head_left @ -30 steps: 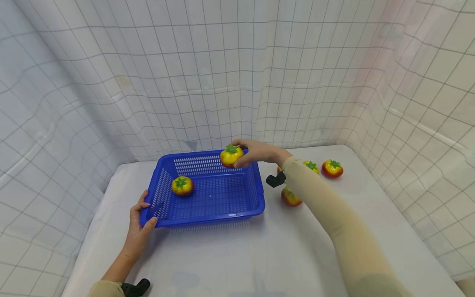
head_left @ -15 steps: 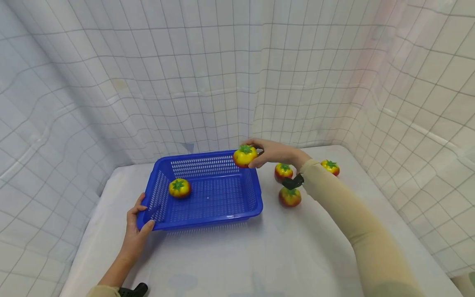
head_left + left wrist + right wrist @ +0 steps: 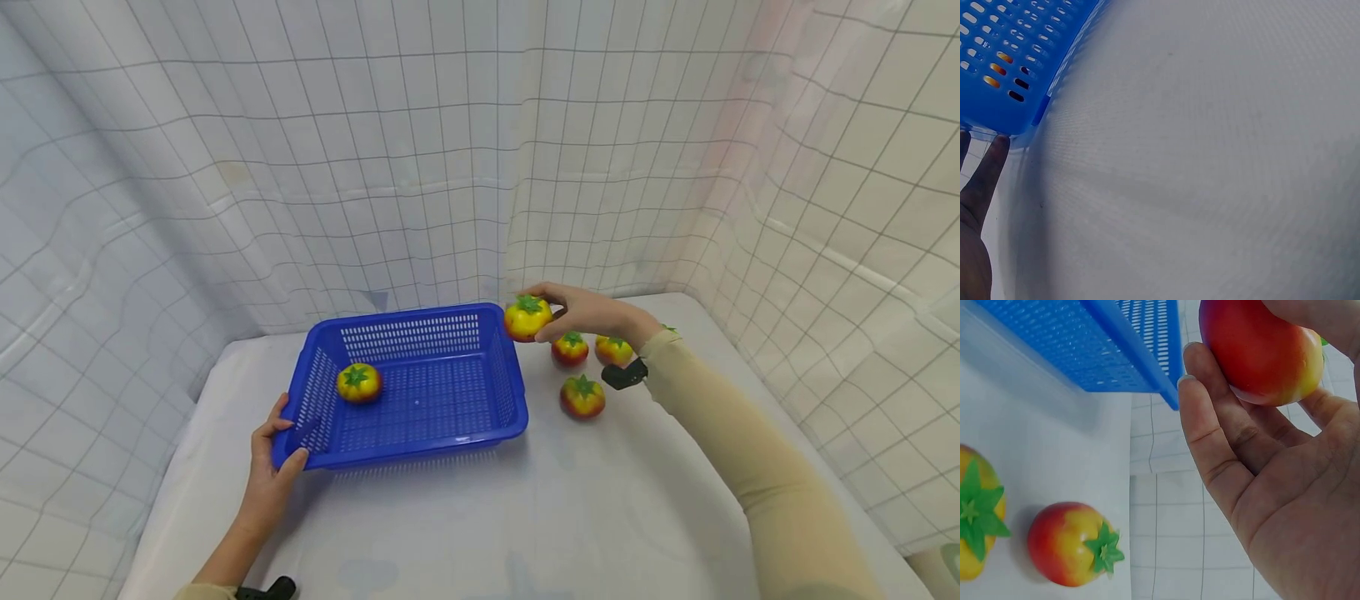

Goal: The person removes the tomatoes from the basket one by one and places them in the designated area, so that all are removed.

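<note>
My right hand point(image 3: 592, 313) holds a yellow-and-red tomato point(image 3: 527, 321) with a green leafy top, raised just beyond the right rim of the blue basket point(image 3: 405, 456). In the right wrist view, thumb and fingers are around this tomato point(image 3: 1260, 353). At the basket's near left corner, my left hand point(image 3: 266, 483) grips the rim, its thumb on the front edge and its other fingers along the left side. One tomato point(image 3: 359, 384) sits inside the basket, toward the left. The left wrist view catches only part of the left hand point(image 3: 979, 194) against the basket corner point(image 3: 1007, 109).
Right of the basket, more tomatoes lie on the white-covered table point(image 3: 480, 533): a front one point(image 3: 582, 397), one behind it point(image 3: 570, 350), and another point(image 3: 613, 350) near the right wrist. A further one is mostly hidden by the sleeve. Grid-patterned curtains point(image 3: 397, 167) enclose the table.
My right hand has moved right with the tomato, from over the basket's back right part to just outside its right rim. The left hand keeps its grip; the view has shifted slightly.
</note>
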The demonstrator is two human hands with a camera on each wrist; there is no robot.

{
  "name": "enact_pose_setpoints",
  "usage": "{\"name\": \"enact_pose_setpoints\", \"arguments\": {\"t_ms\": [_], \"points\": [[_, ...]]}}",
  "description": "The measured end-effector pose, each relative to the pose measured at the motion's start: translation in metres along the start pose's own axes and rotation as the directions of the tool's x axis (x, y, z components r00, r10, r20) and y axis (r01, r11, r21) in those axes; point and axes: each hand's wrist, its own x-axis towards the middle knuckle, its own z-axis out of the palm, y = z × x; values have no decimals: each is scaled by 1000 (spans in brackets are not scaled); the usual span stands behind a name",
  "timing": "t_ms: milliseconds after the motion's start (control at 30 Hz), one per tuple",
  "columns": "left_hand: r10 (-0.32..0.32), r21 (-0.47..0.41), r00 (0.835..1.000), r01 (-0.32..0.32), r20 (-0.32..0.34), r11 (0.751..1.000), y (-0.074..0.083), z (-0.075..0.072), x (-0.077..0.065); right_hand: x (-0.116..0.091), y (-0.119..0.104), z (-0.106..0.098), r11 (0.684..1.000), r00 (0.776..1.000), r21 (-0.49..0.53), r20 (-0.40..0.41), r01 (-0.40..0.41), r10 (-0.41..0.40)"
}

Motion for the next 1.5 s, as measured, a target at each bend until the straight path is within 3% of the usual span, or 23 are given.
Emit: {"name": "enact_pose_setpoints", "arguments": {"t_ms": [267,667,1067,1300,1500], "points": [[-12,-20,1000,12,-2,1000,0,0,-2,-22,22,-8,990,988,7,-65,-140,141],[-18,-7,1000,18,0,1000,1,1,0,-55,56,-21,998,998,53,-45,-35,37],[-19,-30,1000,19,1,999,1,1,0,-93,100,-23,985,992,143,-67,-97,108],[-16,-1,1000,16,-2,1000,2,0,0,-114,120,-20,980,980,106,-96,-166,177],[-13,-12,1000,13,0,1000,0,1,-1,-129,134,-16,971,974,106,-62,-213,220]]}}
